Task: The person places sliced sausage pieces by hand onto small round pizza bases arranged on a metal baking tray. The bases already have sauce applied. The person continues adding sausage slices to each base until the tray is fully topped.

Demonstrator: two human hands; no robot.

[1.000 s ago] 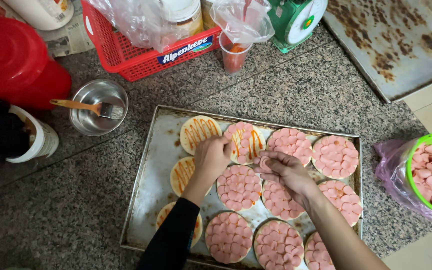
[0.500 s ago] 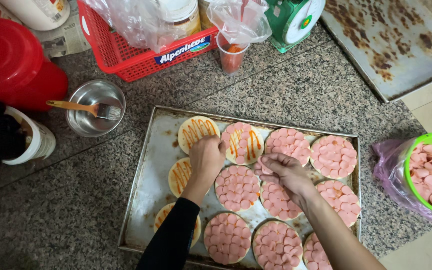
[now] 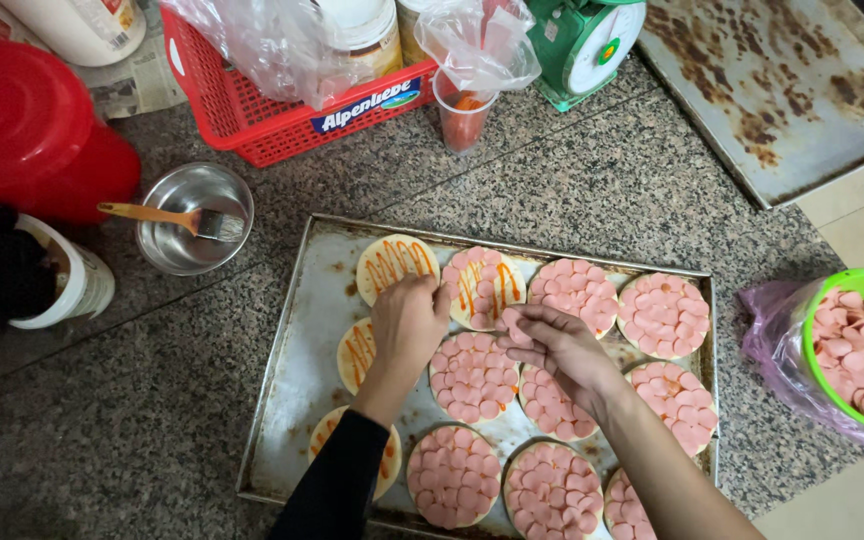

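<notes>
Head view, looking down on a grey speckled stone table (image 3: 572, 180).

Far left: a red bucket-shaped container (image 3: 27, 125) at the upper edge, and below it a white cup (image 3: 72, 285) partly hidden by dark cloth. Just right of these stands a small steel bowl (image 3: 177, 240) with a wooden-handled brush (image 3: 177, 218) lying across it, bristles to the right. Behind the bowl sits a red plastic basket (image 3: 262, 120) holding jars and clear bags.

Centre: a worn metal baking tray (image 3: 302, 390) carries round flat bases in rows. The three bases in the left column show only orange sauce stripes; the top one, the sauced base (image 3: 392, 262), lies just above the left hand. The bases to the right are covered with pink sausage slices. One half-covered base (image 3: 487, 285) in the top row has slices on part of it and sauce stripes showing on the rest.

The left hand (image 3: 407, 325), in a dark sleeve, rests knuckles up at the left edge of the half-covered base; its grip is curled together, and what it holds, if anything, cannot be told. The right hand (image 3: 557, 345), bare-armed, reaches in from the lower right; its grip is pinched on a pink sausage slice (image 3: 512, 322) just below that same base, over the gap between bases.

Upper centre: a plastic cup of red sauce (image 3: 464, 120) under a clear bag, then a green kitchen scale (image 3: 582, 45).

Right: a second, stained tray (image 3: 782, 90) at the upper corner. At the right edge, a green bowl (image 3: 857, 285) lined with a bag holds more pink slices.
</notes>
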